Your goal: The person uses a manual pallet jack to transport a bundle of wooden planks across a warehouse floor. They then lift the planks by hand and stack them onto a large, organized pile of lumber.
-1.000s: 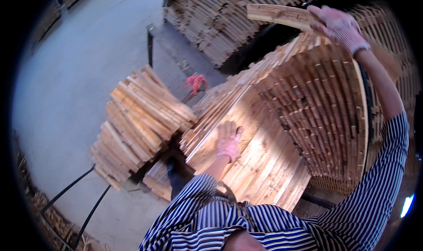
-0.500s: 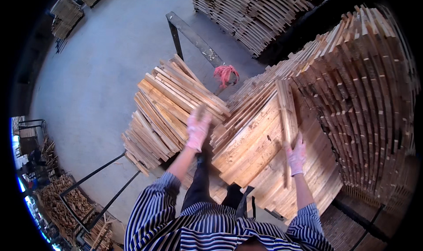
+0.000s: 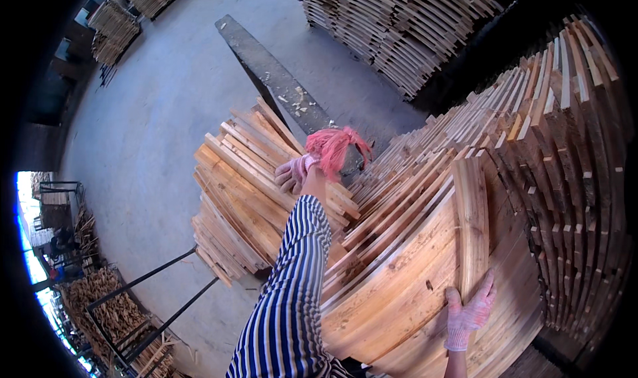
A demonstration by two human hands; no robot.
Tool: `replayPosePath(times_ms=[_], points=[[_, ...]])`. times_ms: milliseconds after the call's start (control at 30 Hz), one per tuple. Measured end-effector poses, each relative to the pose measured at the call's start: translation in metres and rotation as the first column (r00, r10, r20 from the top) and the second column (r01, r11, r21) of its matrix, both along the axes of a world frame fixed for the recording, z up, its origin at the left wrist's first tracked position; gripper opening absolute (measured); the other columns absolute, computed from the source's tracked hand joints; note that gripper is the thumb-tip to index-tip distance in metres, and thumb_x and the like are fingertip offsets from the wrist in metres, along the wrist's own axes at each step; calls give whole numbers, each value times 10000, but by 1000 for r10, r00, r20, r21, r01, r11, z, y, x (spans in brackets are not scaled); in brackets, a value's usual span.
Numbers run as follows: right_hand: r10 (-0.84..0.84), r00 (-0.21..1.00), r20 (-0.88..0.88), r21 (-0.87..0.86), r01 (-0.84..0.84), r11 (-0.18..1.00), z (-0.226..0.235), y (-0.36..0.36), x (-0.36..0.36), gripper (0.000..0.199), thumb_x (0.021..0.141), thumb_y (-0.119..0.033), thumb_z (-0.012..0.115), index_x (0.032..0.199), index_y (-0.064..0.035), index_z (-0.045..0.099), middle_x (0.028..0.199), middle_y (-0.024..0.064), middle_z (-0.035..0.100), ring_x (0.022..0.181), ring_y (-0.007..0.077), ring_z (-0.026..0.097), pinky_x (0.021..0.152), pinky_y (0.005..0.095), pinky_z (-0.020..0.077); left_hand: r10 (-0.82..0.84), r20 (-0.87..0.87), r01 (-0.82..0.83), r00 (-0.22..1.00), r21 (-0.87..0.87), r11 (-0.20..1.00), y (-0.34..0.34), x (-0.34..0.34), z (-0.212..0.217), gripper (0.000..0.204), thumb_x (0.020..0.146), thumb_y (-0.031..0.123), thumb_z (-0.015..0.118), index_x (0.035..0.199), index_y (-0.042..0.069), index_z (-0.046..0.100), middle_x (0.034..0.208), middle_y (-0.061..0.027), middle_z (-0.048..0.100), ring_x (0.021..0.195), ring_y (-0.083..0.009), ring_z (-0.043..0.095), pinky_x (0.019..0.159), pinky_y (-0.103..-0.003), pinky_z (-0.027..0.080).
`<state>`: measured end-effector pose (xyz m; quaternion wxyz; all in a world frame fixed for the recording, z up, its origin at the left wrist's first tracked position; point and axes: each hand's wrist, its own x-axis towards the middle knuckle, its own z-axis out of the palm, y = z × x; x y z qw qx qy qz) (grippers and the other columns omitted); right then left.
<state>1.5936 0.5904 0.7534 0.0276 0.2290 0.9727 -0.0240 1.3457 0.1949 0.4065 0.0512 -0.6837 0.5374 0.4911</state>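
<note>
My left hand point(image 3: 297, 173), in a thin pinkish glove, reaches over the far right part of a pile of loose wooden strips point(image 3: 242, 195). Its fingers are bent over the strips; what they grip, if anything, is hidden. Just beside that wrist hangs a bunch of pink plastic string point(image 3: 332, 149). My right hand point(image 3: 468, 315), gloved alike, has its thumb and fingers around the near end of a narrow wooden strip point(image 3: 470, 222), perhaps with others under it. That strip lies lengthwise over a panel of strips laid side by side point(image 3: 392, 291).
A chip-strewn beam point(image 3: 272, 79) runs away beyond the string. Tall stacks of strips stand at the right point(image 3: 565, 159) and far back point(image 3: 399, 26). At left are a black metal frame point(image 3: 143, 295) and a scrap wood heap point(image 3: 109, 305).
My left hand has moved farther out and right, to the string, its arm now stretched across the pile. My right hand stays at the strip's near end. The whole view has shifted.
</note>
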Motion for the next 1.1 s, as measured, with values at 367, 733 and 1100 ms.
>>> replayPosePath(times_ms=[367, 733, 1100], points=[[89, 996, 17, 45, -89, 995, 2, 7, 0, 1071, 782, -701, 712, 1581, -75, 372, 1320, 263, 554, 1181, 475, 546, 994, 529, 458, -1, 49, -2, 999, 48, 999, -11, 30, 27, 975, 711, 480, 898, 1456, 39, 448, 1476, -161, 530, 1372, -287, 483, 1131, -409, 404], [31, 997, 68, 48, -34, 998, 19, -1, 2, 1019, 750, -581, 783, 1549, -78, 398, 1373, 262, 545, 1220, 456, 553, 996, 518, 478, -74, -505, 270, 860, 327, 906, -65, 112, 140, 517, 886, 387, 744, 1322, 124, 657, 1435, -71, 577, 1324, -249, 503, 1139, -427, 370], [161, 984, -81, 13, -160, 987, 31, 24, 7, 855, 774, -579, 781, 1405, -63, 523, 1218, 199, 646, 1132, 366, 625, 937, 464, 502, 105, -795, 366, 597, 386, 847, -121, 206, 333, 747, 986, 500, 586, 1565, 81, 368, 1554, -147, 420, 1420, -318, 410, 1185, -515, 346]])
